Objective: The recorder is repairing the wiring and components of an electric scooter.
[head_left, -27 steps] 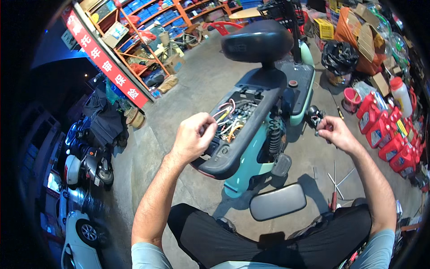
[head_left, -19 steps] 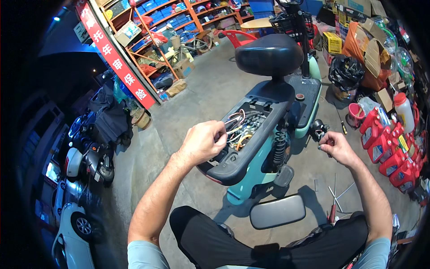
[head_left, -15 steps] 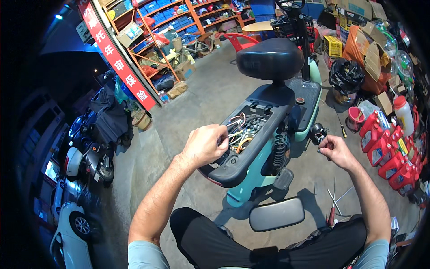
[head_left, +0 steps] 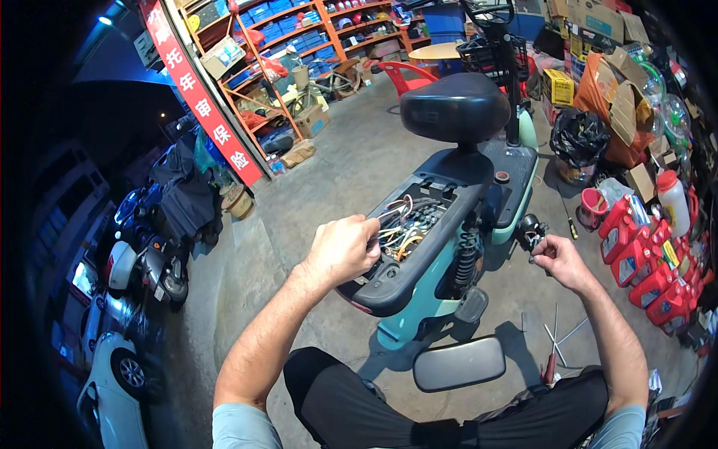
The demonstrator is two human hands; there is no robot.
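A mint-green electric scooter (head_left: 400, 327) stands in front of me, its rear compartment uncovered and full of tangled wires (head_left: 407, 232). Over the compartment's left edge, my left hand (head_left: 342, 245) is closed, and a pale wire runs from its fingertips into the tangle. My right hand (head_left: 561, 260) is raised to the right of the scooter, thumb and fingers pinched together. A small dark bit shows at those fingertips, too small to name. The black saddle (head_left: 455, 108) rises beyond the compartment. On the floor below the scooter's rear lies a black padded cushion (head_left: 459, 364).
A red-handled screwdriver (head_left: 551, 368) and thin metal rods lie on the floor near my right knee. Red jugs (head_left: 649, 273) crowd the right side, near a black bin bag (head_left: 580, 135). Orange shelving (head_left: 329, 34) lines the back. Parked scooters (head_left: 149, 262) stand at left.
The view has shifted slightly. Both hands keep nearly the same places and the same closed grips; the wires by my left fingertips sit a little differently.
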